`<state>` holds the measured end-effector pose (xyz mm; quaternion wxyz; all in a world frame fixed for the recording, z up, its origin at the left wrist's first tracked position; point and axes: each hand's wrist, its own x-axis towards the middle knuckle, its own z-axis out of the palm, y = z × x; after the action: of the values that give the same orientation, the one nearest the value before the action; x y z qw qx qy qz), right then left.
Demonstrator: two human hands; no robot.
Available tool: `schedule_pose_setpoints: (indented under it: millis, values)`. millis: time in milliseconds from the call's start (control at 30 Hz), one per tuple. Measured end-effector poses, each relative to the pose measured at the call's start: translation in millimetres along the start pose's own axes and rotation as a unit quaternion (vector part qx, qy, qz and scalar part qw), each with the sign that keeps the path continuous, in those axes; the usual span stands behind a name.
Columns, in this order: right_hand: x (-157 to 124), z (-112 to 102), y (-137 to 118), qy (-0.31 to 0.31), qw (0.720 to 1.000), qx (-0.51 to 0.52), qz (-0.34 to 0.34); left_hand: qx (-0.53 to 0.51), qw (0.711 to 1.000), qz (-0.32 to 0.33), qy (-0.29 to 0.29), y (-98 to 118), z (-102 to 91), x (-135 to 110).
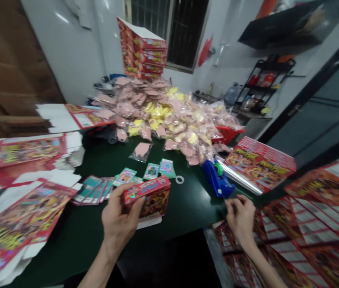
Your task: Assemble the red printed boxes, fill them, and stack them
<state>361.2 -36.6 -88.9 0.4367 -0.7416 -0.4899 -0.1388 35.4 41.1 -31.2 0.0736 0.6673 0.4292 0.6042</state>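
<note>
My left hand grips a small red printed box, fingers and thumb on its sides, with a white flap showing at its lower edge. At the front end of the blue tape dispenser, my right hand is closed in a pinch on what looks like a strip of clear tape, only faintly visible. Behind the box lie green-bordered cards and a fanned row of cards. A pale ring, like a tape roll, rests between box and dispenser.
Flat printed box sheets are stacked at the left. A large heap of bagged pink and yellow pieces covers the table's back. Red boxes stand at the right beside a clear plastic-like roll; more boxes fill the lower right.
</note>
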Motion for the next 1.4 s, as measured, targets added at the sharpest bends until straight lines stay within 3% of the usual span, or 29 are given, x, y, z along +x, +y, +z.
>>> schedule_pose_setpoints:
  millis: [100,167,233,300,400,467,600,767,900,1100,1267,1400]
  values:
    - [-12.0,-15.4,-62.9,-0.070,0.991,0.095,-0.057,-0.002,1.000,0.013,-0.011,2.3,-1.3,2.4]
    - [-13.6,-21.6,-115.3,-0.145,0.964,0.215,-0.062,-0.009,1.000,0.006,-0.011,2.1,-1.4,1.7]
    - [-10.9,-21.9,-164.9,-0.165,0.934,0.315,-0.047,-0.020,1.000,-0.002,-0.015,1.3,-1.3,-0.3]
    - [-7.1,-16.3,-202.1,-0.183,0.894,0.409,-0.007,-0.034,0.999,-0.008,-0.020,0.9,-1.4,-2.8]
    - [-6.3,-3.4,-229.1,-0.223,0.811,0.533,0.093,-0.055,0.998,-0.017,-0.023,2.0,-1.8,-4.8]
    - [-9.4,3.7,-233.5,-0.234,0.773,0.571,0.145,-0.067,0.997,-0.021,-0.022,3.9,-2.0,-5.0]
    - [-15.8,8.4,-234.6,-0.234,0.762,0.576,0.181,-0.090,0.995,-0.026,-0.022,5.4,-1.4,-6.8]
    - [-14.9,8.0,-240.7,-0.230,0.780,0.542,0.211,-0.106,0.994,-0.032,-0.028,1.4,-1.0,-9.7]
    - [-13.2,7.9,-243.3,-0.216,0.807,0.506,0.215,-0.078,0.996,0.041,-0.034,4.3,-9.0,-1.7]
    - [-10.2,7.8,-237.1,-0.253,0.807,0.489,0.216,-0.032,0.964,0.174,-0.196,10.0,-25.3,18.1]
    - [-35.2,39.2,-208.4,-0.262,0.822,0.445,0.241,-0.036,0.959,0.148,-0.238,7.6,-25.1,30.6]
    - [-61.6,61.3,-182.3,-0.304,0.859,0.363,0.197,-0.036,0.976,0.106,-0.187,5.3,-33.2,33.7]
